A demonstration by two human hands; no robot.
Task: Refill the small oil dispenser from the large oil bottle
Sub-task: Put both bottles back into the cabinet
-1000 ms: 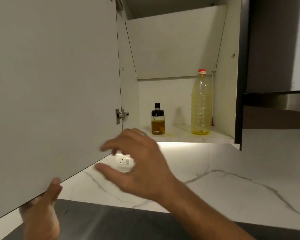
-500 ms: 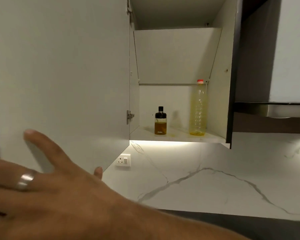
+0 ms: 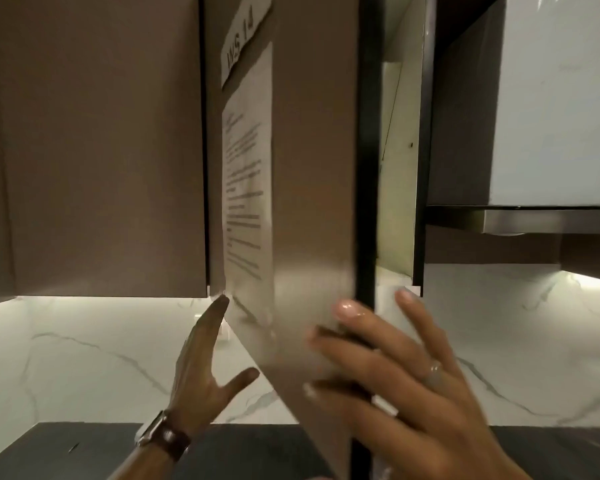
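Both hands steady the cabinet door (image 3: 312, 202): left hand (image 3: 201, 368) fingers straight beneath; right hand (image 3: 395, 375) fingers spread against its edge.

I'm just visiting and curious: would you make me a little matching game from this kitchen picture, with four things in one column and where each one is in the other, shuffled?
Things:
1. printed sheet
2. wristwatch
3. ring
4. cabinet door

Places:
A. on a finger of the right hand
B. standing part-way open, seen nearly edge-on
C. stuck on the brown face of the door
D. on the wrist of the left hand

Pairs: 1-C, 2-D, 3-A, 4-B
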